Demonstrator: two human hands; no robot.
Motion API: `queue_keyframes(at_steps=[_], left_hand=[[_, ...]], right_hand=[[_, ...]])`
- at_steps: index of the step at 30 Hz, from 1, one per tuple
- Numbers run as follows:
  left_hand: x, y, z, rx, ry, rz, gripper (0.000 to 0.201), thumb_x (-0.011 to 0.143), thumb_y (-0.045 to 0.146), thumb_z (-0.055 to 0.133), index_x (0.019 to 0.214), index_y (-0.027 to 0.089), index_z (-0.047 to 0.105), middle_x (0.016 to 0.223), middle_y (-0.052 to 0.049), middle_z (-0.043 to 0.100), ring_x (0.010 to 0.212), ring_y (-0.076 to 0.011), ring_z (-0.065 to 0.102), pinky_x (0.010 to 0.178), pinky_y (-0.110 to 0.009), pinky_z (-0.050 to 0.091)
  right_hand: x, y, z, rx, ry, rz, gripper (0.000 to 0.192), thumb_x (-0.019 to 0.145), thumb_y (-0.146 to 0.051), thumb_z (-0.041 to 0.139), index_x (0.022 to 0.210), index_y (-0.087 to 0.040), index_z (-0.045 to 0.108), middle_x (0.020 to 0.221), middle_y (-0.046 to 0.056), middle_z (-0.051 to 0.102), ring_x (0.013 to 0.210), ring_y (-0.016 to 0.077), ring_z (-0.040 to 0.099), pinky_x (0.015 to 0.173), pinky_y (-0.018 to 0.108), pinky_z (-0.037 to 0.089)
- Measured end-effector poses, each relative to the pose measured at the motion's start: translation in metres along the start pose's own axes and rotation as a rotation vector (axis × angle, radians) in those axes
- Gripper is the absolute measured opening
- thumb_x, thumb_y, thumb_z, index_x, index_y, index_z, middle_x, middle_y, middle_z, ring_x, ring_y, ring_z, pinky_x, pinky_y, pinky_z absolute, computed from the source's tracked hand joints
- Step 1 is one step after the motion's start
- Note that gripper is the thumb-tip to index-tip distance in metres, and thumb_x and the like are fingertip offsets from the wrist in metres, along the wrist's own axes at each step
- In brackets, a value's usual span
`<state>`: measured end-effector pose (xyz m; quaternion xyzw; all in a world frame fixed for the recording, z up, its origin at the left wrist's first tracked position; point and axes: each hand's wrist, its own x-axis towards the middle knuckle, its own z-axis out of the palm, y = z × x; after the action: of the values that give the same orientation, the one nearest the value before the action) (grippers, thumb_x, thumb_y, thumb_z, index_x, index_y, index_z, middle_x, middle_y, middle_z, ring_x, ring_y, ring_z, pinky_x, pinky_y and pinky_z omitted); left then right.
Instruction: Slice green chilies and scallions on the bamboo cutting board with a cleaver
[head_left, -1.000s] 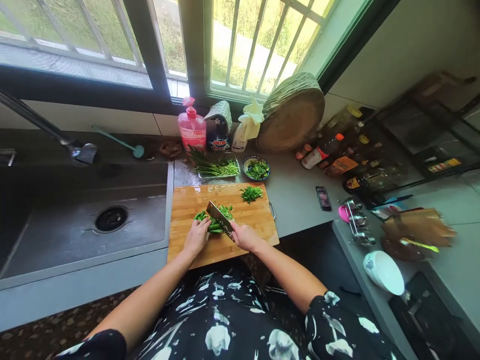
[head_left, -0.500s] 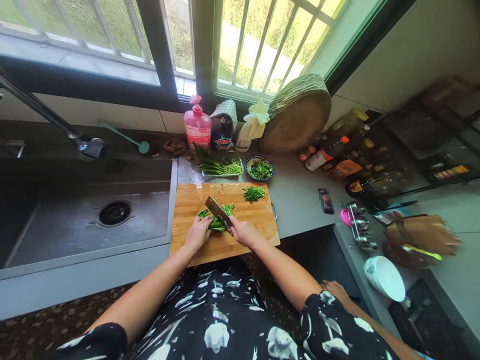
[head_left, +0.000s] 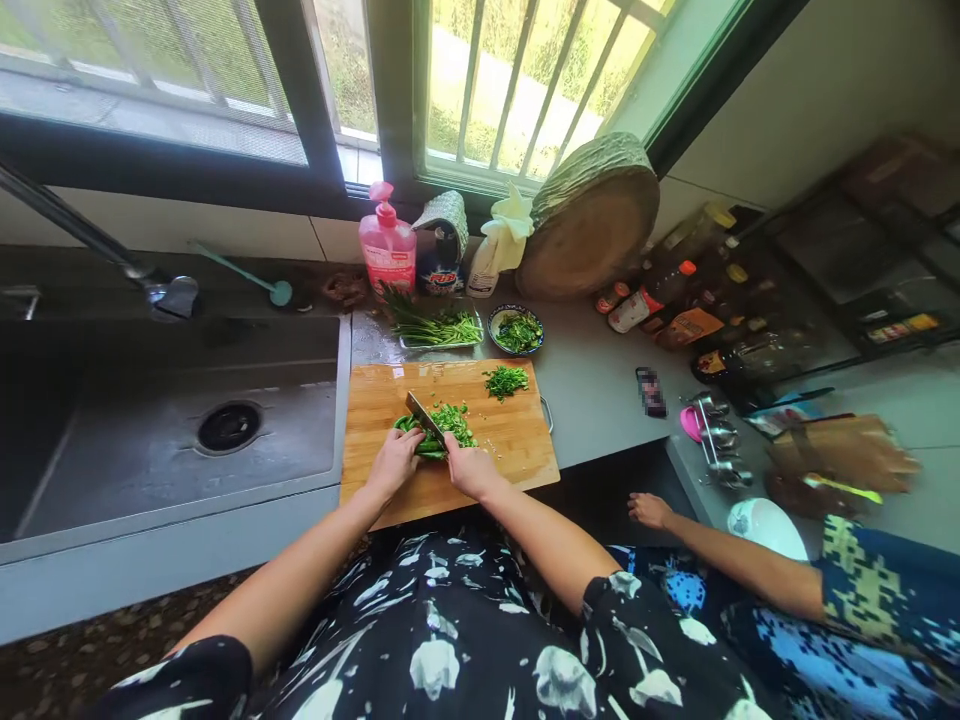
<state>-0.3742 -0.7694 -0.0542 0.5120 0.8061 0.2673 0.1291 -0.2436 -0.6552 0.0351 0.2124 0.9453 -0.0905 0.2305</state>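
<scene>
On the wooden cutting board (head_left: pixel 375 400), my left hand (head_left: pixel 395 460) is closed over a bunch of what look like long green peppers (head_left: pixel 409 424), its fingertips close to the blade. My right hand (head_left: pixel 470 470) grips a cleaver (head_left: pixel 424 418) by its handle. The blade stands on edge, slanting across the greens. To its right lie chopped green pieces (head_left: pixel 459 428), touching the blade. A separate heap of finely cut greens (head_left: pixel 506 381) sits at the board's far right corner.
Behind the board are a tray of long green stalks (head_left: pixel 442 328) and a patterned bowl of greens (head_left: pixel 517 331). The sink (head_left: pixel 285 400) lies left. A phone (head_left: pixel 650 392) rests on the counter at right. Another person's hand (head_left: pixel 649 510) and arm reach in from the right.
The cleaver and my right hand have shifted slightly left, and more cut pieces show right of the blade. The other person has come further into view at right, their arm now higher.
</scene>
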Motion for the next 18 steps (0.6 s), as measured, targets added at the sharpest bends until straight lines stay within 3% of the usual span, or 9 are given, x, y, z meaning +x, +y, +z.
queue_keyframes(at_steps=[9, 14, 18], left_hand=[[0.001, 0.004, 0.001, 0.041, 0.02, -0.005, 0.04, 0.069, 0.02, 0.057, 0.109, 0.017, 0.06, 0.116, -0.011, 0.06, 0.091, -0.0264, 0.053, 0.083, -0.043, 0.042], [-0.001, 0.023, -0.004, 0.086, 0.05, -0.113, 0.041, 0.07, 0.018, 0.057, 0.11, 0.015, 0.058, 0.115, -0.012, 0.06, 0.094, -0.0273, 0.05, 0.081, -0.041, 0.042], [-0.003, 0.036, -0.012, 0.13, 0.024, -0.216, 0.046, 0.069, 0.023, 0.061, 0.115, 0.02, 0.055, 0.119, -0.009, 0.057, 0.097, -0.0297, 0.046, 0.078, -0.042, 0.041]], right_hand=[[0.011, 0.003, -0.015, 0.03, 0.063, 0.027, 0.042, 0.089, -0.025, 0.037, 0.131, -0.021, 0.029, 0.089, 0.012, 0.067, 0.081, 0.0231, 0.065, 0.067, 0.031, 0.048], [0.008, 0.007, -0.014, 0.045, 0.087, 0.084, 0.041, 0.091, -0.027, 0.035, 0.131, -0.02, 0.029, 0.089, 0.012, 0.067, 0.082, 0.0229, 0.065, 0.068, 0.031, 0.047], [0.0, 0.01, -0.019, 0.036, 0.091, 0.066, 0.041, 0.091, -0.028, 0.035, 0.131, -0.02, 0.031, 0.09, 0.012, 0.067, 0.083, 0.0226, 0.065, 0.069, 0.03, 0.047]])
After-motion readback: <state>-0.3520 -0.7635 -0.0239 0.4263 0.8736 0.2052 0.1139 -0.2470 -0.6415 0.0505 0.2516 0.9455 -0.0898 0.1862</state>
